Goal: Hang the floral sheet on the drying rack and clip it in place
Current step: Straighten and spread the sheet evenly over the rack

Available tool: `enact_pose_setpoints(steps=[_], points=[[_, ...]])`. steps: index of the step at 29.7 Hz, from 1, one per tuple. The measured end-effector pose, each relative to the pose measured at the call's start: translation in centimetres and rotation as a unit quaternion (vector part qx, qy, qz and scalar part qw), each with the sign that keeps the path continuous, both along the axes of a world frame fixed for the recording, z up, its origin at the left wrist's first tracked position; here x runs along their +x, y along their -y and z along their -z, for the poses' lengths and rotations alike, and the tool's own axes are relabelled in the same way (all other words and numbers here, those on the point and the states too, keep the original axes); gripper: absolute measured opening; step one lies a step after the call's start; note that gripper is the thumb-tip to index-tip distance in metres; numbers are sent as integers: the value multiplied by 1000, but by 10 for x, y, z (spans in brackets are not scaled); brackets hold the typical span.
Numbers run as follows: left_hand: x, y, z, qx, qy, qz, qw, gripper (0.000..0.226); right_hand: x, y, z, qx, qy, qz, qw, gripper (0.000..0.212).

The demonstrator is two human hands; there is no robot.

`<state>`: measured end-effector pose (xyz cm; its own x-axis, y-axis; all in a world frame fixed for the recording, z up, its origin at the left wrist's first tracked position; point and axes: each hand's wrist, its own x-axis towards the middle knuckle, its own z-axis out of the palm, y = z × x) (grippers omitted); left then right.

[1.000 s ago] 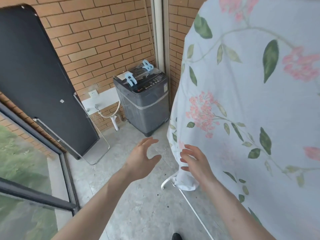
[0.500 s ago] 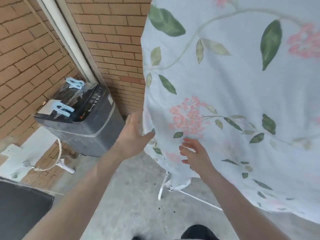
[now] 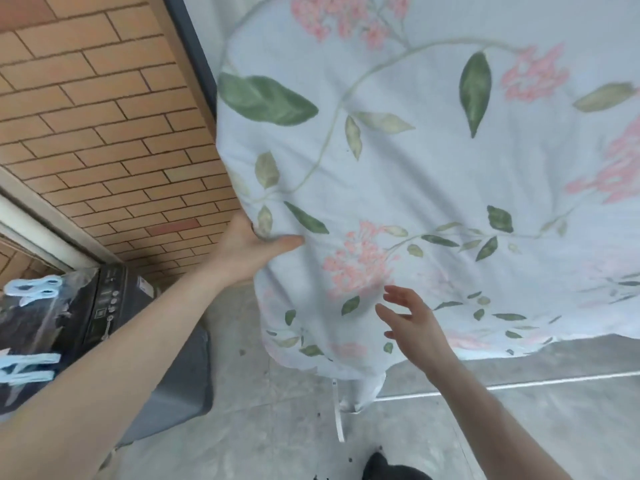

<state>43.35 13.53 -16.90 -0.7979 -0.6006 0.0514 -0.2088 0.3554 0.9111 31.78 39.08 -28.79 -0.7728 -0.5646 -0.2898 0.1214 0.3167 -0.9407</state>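
Floral sheet (image 3: 433, 188) draped over the drying rack, filling the view from twelve o'clock round to four o'clock, pale blue with pink blossoms and green leaves, its lower hem hanging just above the concrete floor (image 3: 277, 427). Left hand (image 3: 247, 249) at nine o'clock of the cloth, gripping its left edge: thumb pressed flat on the front face, fingers curled behind the fold and hidden there, fabric bunched in small creases at the pinch. Right hand (image 3: 412, 323) at centre, low, raised before the sheet with fingers (image 3: 394, 292) spread apart and lightly bent, tips near the cloth beside a pink flower cluster; contact or not, cannot tell. White rack leg (image 3: 337, 414) showing under the hem at six o'clock, a white base bar (image 3: 519, 386) running off toward three o'clock. Dark grey washing machine (image 3: 104, 306) at eight o'clock, partly behind the left forearm, with two light blue clips (image 3: 34, 289) on its lid. Brick wall (image 3: 104, 133) at ten o'clock. Dark shoe tip (image 3: 391, 467) at the bottom edge.
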Motion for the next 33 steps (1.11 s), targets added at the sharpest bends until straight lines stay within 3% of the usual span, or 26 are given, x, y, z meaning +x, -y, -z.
enact_pose_setpoints(steps=[5, 7, 10, 13, 16, 18, 19, 22, 27, 33], points=[[-13, 31, 14, -42, 3, 90, 995, 28, 23, 17, -11, 24, -39, 29, 999, 45], [-19, 43, 16, -48, 9, 132, 990, 47, 29, 21, -17, 23, -48, 66, 996, 44], [-24, 55, 17, -28, 31, 216, 976, 47, 38, 26, -25, 22, -50, 101, 993, 40], [-27, 58, 17, -20, 45, 311, 949, 52, 57, 38, -25, 29, -46, 161, 985, 40], [-36, 80, 25, 50, 42, 401, 914, 20, 85, 59, -21, 38, -39, 245, 968, 41], [-42, 91, 29, 54, 43, 440, 895, 40, 105, 74, -22, 33, -27, 289, 956, 41], [-46, 89, 28, 58, 28, 439, 896, 46, 107, 76, -24, 32, -30, 292, 956, 41], [-48, 84, 25, 103, -42, 456, 883, 36, 132, 96, -27, 42, -35, 326, 944, 42], [-30, 66, 21, 183, -46, 448, 874, 32, 196, 118, -33, 70, -35, 385, 919, 43], [-18, 35, 18, 201, -46, 460, 864, 32, 235, 119, -44, 81, -43, 432, 897, 45]])
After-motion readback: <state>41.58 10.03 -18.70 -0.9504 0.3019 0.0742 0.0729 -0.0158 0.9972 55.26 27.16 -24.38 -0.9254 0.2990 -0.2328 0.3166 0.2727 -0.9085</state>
